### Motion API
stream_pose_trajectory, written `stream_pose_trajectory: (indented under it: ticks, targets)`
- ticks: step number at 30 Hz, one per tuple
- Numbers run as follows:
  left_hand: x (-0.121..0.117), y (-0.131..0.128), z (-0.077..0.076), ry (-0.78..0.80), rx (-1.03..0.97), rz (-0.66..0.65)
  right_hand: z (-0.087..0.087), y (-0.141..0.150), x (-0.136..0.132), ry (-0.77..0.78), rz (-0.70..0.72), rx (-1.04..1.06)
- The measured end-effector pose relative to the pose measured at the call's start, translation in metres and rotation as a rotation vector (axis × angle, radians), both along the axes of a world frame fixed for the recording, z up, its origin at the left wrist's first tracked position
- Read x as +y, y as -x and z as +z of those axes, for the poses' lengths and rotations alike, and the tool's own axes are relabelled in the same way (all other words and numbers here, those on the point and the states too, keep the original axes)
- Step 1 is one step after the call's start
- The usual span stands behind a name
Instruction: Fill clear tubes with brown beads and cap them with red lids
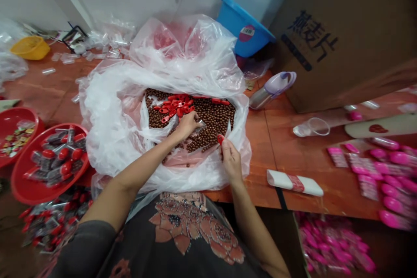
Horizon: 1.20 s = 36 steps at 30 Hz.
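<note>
Within a spread-out white plastic bag (pixel 110 91) lies a bed of small round brown balls (pixel 211 117). My left hand (pixel 187 125) reaches into the balls, its fingers closed on a small clear plastic tube (pixel 201 125); how full the tube is, I cannot tell. Between the thumb and fingers of my right hand (pixel 231 156), at the right edge of the balls, is a red cap (pixel 220 139). Several loose red caps (pixel 176 105) lie in a heap on the balls just beyond my left hand.
Left, a red basin (pixel 19 186) holds filled red-capped tubes. A yellow bowl (pixel 31 48) is farther back. Behind the bag stands a blue basin (pixel 241 26). To the right are a large carton (pixel 345 21), a lilac-lidded bottle (pixel 272 89), a white packet (pixel 295 182) and pink-capped tubes (pixel 391 191).
</note>
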<state>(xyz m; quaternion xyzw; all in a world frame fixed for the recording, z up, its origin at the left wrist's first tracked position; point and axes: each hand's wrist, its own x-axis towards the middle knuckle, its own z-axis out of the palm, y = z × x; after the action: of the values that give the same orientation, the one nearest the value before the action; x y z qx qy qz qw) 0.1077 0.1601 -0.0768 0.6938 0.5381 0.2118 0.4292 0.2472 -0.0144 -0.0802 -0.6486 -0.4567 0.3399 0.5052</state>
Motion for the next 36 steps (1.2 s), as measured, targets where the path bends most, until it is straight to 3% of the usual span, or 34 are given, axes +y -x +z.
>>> stream_pose_trajectory:
  ticks: [4,8,14,19,23,29,36]
  targets:
    - [0.003,-0.017,-0.008,-0.041,-0.091,0.044,0.002,0.004,0.002,0.057,-0.058,0.14]
    - [0.004,-0.025,-0.015,-0.039,-0.228,0.071,-0.002,0.005,0.004,-0.016,-0.039,0.064]
    - [0.004,-0.026,-0.015,0.182,-0.555,0.09,-0.012,0.003,0.002,-0.025,-0.015,-0.037]
    - [-0.01,-0.01,-0.001,0.417,-0.695,0.122,-0.005,0.002,0.005,0.008,-0.052,0.012]
    - [-0.032,0.011,0.021,0.588,-0.762,0.085,0.011,0.003,0.012,0.026,-0.102,0.122]
    - [-0.067,0.044,0.052,0.575,-0.692,0.028,0.033,0.008,0.024,-0.094,-0.093,0.172]
    - [-0.086,0.067,0.055,0.521,-0.7,-0.006,0.044,0.027,0.035,-0.186,0.053,0.215]
